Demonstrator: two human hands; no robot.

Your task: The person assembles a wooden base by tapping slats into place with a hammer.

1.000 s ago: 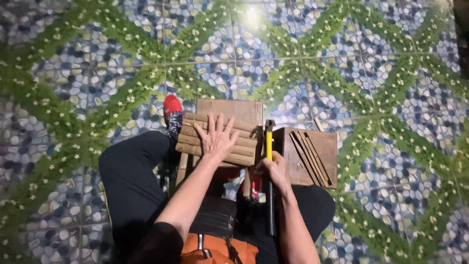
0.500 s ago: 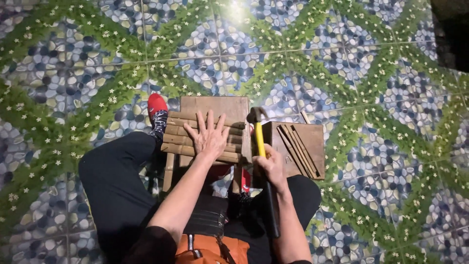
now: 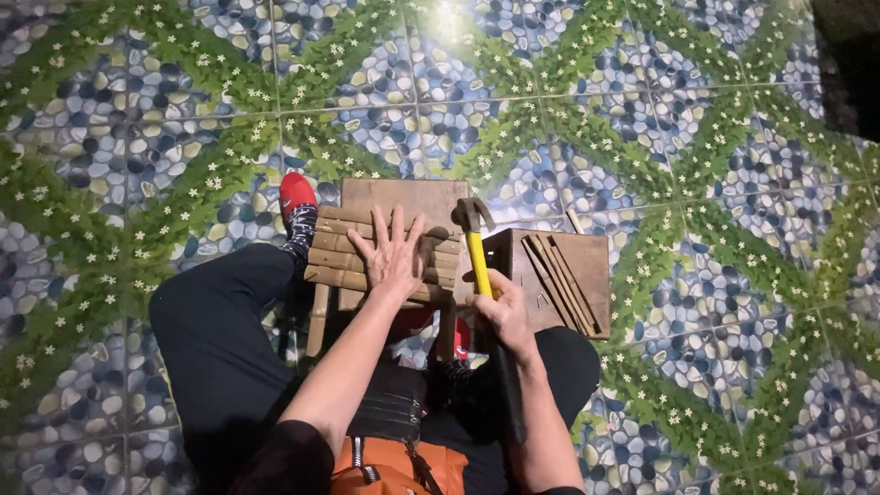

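My left hand (image 3: 392, 252) lies flat with fingers spread on a row of wooden slats (image 3: 341, 261) laid across a small wooden frame (image 3: 403, 194). My right hand (image 3: 502, 316) grips the yellow handle of a hammer (image 3: 474, 246); its dark head is raised beside the slats' right ends. A wooden box (image 3: 555, 275) with several thin sticks on top stands just right of the hammer.
I sit on a patterned floor of blue pebble and green leaf tiles (image 3: 642, 119). My black-trousered legs (image 3: 215, 339) flank the frame, and a red-toed sock (image 3: 295, 197) shows at its left. An orange garment (image 3: 394, 467) is at the bottom.
The hammer has swung up and forward, its head now level with the slats' right ends. My left hand stays pressed on the slats.
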